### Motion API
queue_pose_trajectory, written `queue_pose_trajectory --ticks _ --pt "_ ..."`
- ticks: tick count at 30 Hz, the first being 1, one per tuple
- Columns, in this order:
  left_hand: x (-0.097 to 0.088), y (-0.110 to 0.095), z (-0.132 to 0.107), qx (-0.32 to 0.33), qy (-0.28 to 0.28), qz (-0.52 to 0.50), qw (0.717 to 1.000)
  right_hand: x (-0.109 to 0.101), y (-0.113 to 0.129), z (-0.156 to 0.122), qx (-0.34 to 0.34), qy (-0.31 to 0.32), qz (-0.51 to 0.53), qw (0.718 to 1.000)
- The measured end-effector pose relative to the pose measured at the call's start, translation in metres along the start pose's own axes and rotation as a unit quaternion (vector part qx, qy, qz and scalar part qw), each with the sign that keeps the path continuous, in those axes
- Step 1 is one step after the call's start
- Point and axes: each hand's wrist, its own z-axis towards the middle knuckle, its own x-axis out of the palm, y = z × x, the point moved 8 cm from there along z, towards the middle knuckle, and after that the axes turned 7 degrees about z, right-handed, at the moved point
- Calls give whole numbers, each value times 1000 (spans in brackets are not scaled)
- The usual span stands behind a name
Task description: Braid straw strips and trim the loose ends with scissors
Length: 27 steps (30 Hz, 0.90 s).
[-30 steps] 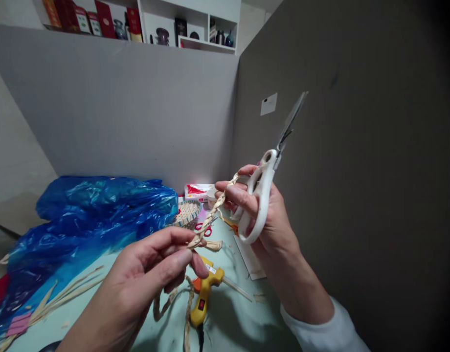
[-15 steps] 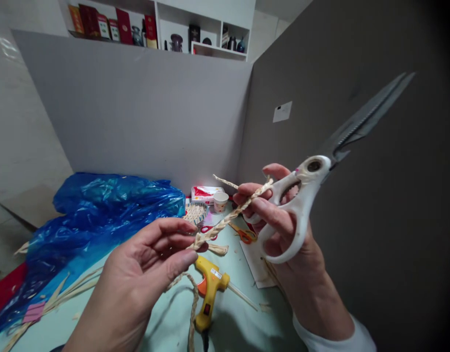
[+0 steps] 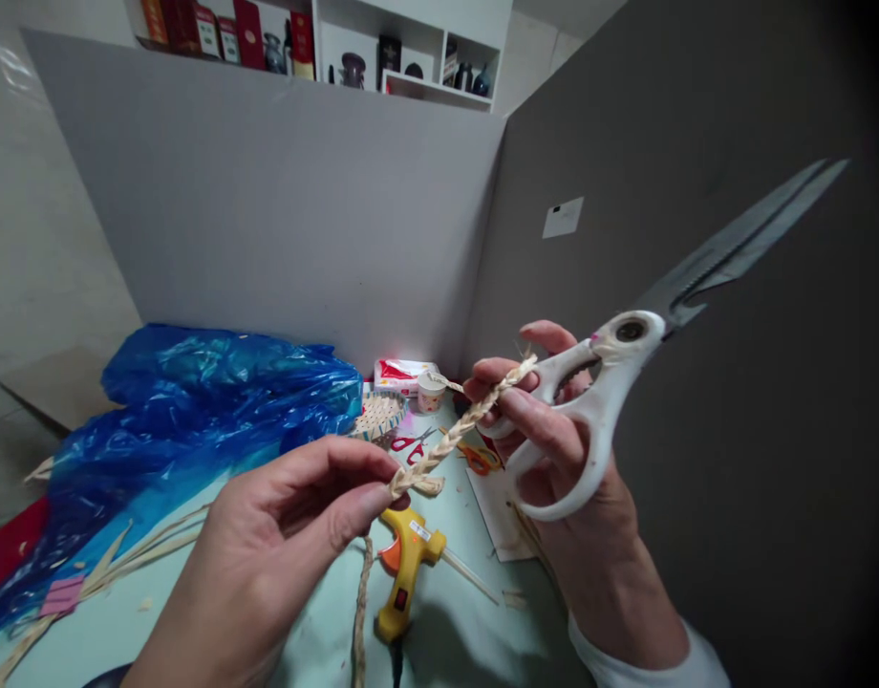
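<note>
A pale braided straw cord (image 3: 454, 435) is stretched between my two hands above a mint-green table (image 3: 317, 631). My left hand (image 3: 282, 535) pinches its lower part between thumb and fingers, and the rest of the braid hangs down past the hand toward the table. My right hand (image 3: 554, 449) holds the upper end of the braid with its fingertips. The same hand grips big white-handled scissors (image 3: 626, 373), fingers through the handle loops. The closed blades point up and to the right.
A yellow glue gun (image 3: 403, 564) lies on the table under the braid. Behind it are small red scissors (image 3: 409, 445), orange scissors (image 3: 479, 459), a woven basket piece (image 3: 378, 416), a paper cup (image 3: 431, 390) and a blue plastic bag (image 3: 196, 401). Grey partition walls (image 3: 303, 210) enclose the table.
The scissors swung from upright to pointing up and right, nearer the camera. The loose straw end above my right fingers is gone. My left hand slid slightly up the braid.
</note>
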Motion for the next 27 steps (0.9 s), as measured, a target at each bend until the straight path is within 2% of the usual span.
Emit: queue_pose_trajectory --ticks 7,11,15,21,27 --pt "-9 -8 0 39 -78 23 996 21 -19 -2 47 83 -28 995" --pt "-12 -9 -1 49 -92 32 994 27 -25 -6 83 108 -35 990" --pt "-12 -9 2 62 -90 43 993 30 -23 -10 74 102 -40 991" --pt "-9 -8 2 88 -85 73 990 24 -23 -10 64 37 -78 994" --pt "-8 -19 -6 159 -108 186 964 23 -32 -10 94 31 -40 994"
